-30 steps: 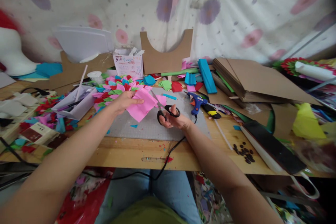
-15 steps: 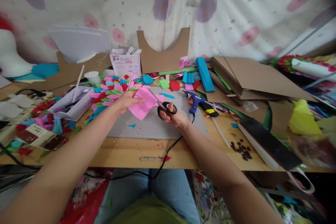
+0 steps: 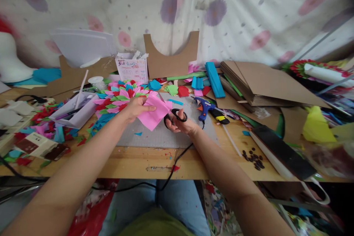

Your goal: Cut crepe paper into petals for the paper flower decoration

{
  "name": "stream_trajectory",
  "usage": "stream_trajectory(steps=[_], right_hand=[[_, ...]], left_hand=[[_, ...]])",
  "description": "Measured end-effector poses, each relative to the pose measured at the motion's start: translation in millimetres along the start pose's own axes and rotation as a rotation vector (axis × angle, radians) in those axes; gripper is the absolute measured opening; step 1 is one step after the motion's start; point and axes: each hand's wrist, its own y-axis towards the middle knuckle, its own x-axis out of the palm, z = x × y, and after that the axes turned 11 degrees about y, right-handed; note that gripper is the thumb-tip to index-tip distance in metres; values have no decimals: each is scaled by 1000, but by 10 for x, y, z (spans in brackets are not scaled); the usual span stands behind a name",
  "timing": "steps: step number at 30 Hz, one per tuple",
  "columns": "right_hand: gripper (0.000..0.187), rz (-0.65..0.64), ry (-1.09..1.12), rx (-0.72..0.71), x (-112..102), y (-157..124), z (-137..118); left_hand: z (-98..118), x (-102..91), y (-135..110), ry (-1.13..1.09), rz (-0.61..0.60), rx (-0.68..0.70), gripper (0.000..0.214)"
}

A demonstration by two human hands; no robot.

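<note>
My left hand [image 3: 138, 107] pinches a sheet of pink crepe paper [image 3: 153, 115] between thumb and fingers, over a grey cutting mat [image 3: 138, 135]. In my right hand [image 3: 179, 122] is a pair of scissors [image 3: 180, 115] with black handles, my fingers through the loops. The scissor blades are at the paper's right side, partly hidden by it. Just behind my left hand lies a cluster of pink, green, red and blue paper petals [image 3: 118, 97]. A thin blue strip [image 3: 175, 101] rests on the mat behind the scissors.
Right of the mat are a blue glue gun [image 3: 204, 107] and a yellow-black cutter [image 3: 220, 116]. Stacked cardboard [image 3: 271, 83] stands at the back right, with dark beads [image 3: 253, 158] nearer. An open white box [image 3: 74, 112] is on the left. A black cord [image 3: 177, 160] crosses the front edge.
The pink paper has shifted slightly toward me and now covers more of the scissor blades. The scissor handles stand wider apart, and my right fingers are more spread.
</note>
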Motion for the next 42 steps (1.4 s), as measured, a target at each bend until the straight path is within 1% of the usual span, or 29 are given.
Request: stream_trajectory(steps=[3, 5, 9, 12, 16, 19, 22, 24, 28, 30, 32, 37, 40, 42], right_hand=[[81, -12, 6, 40, -26, -4, -26], [82, -2, 11, 25, -56, -5, -30], [76, 63, 9, -43, -95, -7, -19], [70, 118, 14, -101, -80, -9, -17], [64, 102, 28, -168, -56, -13, -28], [60, 81, 50, -177, -60, -19, -29], [60, 50, 48, -142, -63, -24, -23], [62, 29, 35, -88, -59, -24, -24], [71, 10, 0, 48, -60, -27, -42], [74, 13, -9, 56, -68, -31, -48], [74, 28, 2, 27, -74, -31, -42], [69, 120, 0, -82, -49, -6, -13], [66, 169, -21, -156, -46, -41, -78], [66, 258, -42, -228, -77, -104, -165]], left_hand=[[16, 18, 1, 31, 16, 2, 39], [15, 19, 7, 53, 25, -11, 41], [16, 22, 26, 78, 41, -22, 43], [0, 20, 49, 66, 49, -25, 44], [-72, -11, 74, 84, 44, -18, 44], [-109, -50, 59, 122, 43, 6, 41], [-96, -78, 16, 169, 34, 1, 36], [-75, -74, -14, 177, 22, 0, 32], [-48, -6, -44, 136, -48, 20, 30], [-43, 39, -42, 113, -73, 26, 31], [-38, 76, -31, 96, -67, 25, 31], [-53, 116, 15, 62, -41, 14, 33], [-137, 87, 35, 83, -46, 15, 34], [-221, 31, 38, 115, -38, 8, 33]])
